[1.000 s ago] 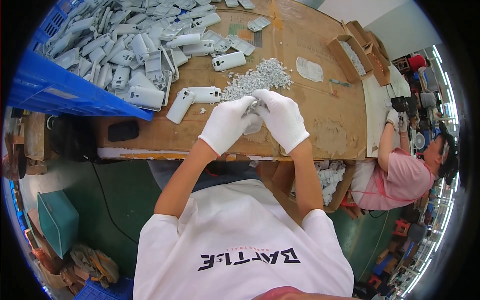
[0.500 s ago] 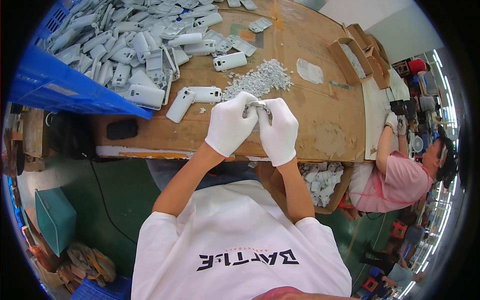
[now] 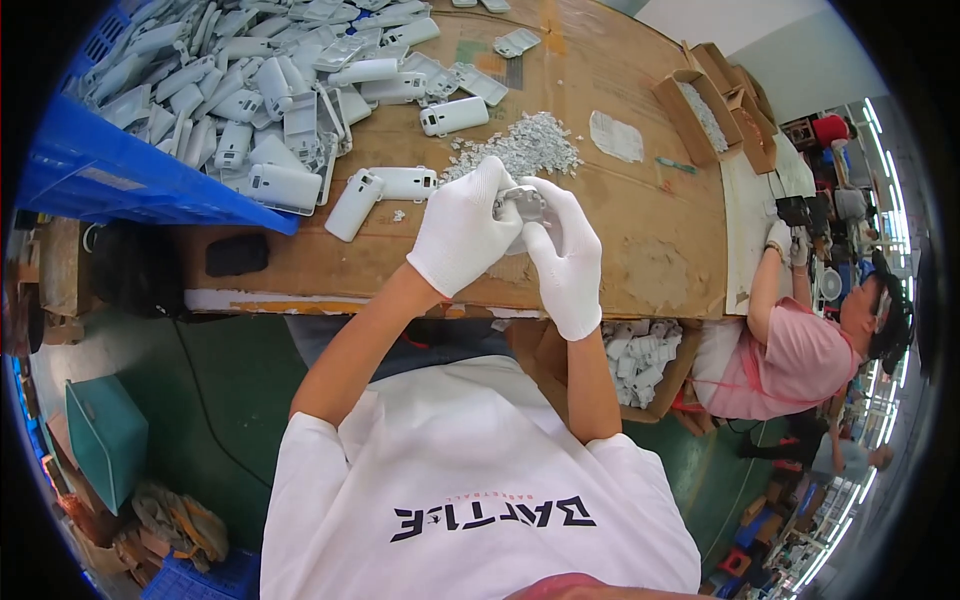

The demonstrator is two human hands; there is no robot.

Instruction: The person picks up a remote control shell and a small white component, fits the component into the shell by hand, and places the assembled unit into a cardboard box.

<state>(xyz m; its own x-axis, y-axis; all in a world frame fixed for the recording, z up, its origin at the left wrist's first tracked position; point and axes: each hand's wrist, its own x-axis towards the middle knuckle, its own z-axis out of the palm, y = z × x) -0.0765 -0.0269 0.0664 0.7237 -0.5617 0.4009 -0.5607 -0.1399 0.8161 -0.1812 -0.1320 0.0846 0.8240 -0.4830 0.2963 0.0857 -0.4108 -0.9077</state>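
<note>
Hands (image 3: pixel 462 235) + part (image 3: pixel 529 203); nr tbl edge (image 3: pixel 280 303)

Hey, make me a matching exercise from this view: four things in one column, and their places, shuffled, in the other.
1. Grey part
2. Teal bin
3. Loose heap of tiny pieces
4. Blue crate

A. Below table level, at left
B. Between left hand and right hand
C. At the table's left end
D. On the table, just beyond the hands

Pairs: 1-B, 2-A, 3-D, 4-C
</note>
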